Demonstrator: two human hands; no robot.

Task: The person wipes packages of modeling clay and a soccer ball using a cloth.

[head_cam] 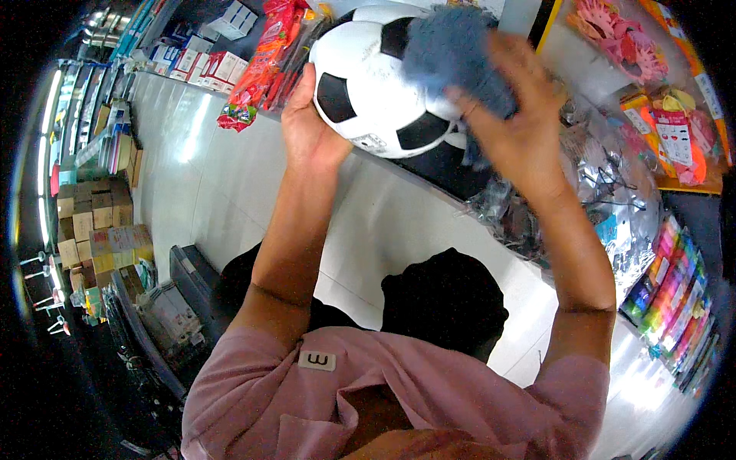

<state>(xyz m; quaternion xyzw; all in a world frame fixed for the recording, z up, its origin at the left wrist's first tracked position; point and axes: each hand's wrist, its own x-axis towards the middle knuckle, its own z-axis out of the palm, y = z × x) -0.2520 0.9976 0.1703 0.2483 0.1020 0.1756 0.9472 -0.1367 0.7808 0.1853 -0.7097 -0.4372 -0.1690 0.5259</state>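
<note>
A white soccer ball point(368, 75) with black patches is held up in front of me, over the near edge of a dark counter. My left hand point(313, 118) grips its left side from below, thumb along the panel. Against the ball's upper right lies a blue-grey cloth point(454, 57), which covers part of its surface. My right hand point(517, 109), blurred, has hold of this cloth and presses it to the ball. Faint grey smudges and a small printed mark show on the white panels.
Red and orange packets point(264, 52) and small boxes point(221, 69) lie on the counter at left. Clear plastic bags point(609, 167) bulge at right, near packs of colourful items point(667, 282). Brown cartons point(95, 213) are stacked at far left, above the tiled floor point(218, 172).
</note>
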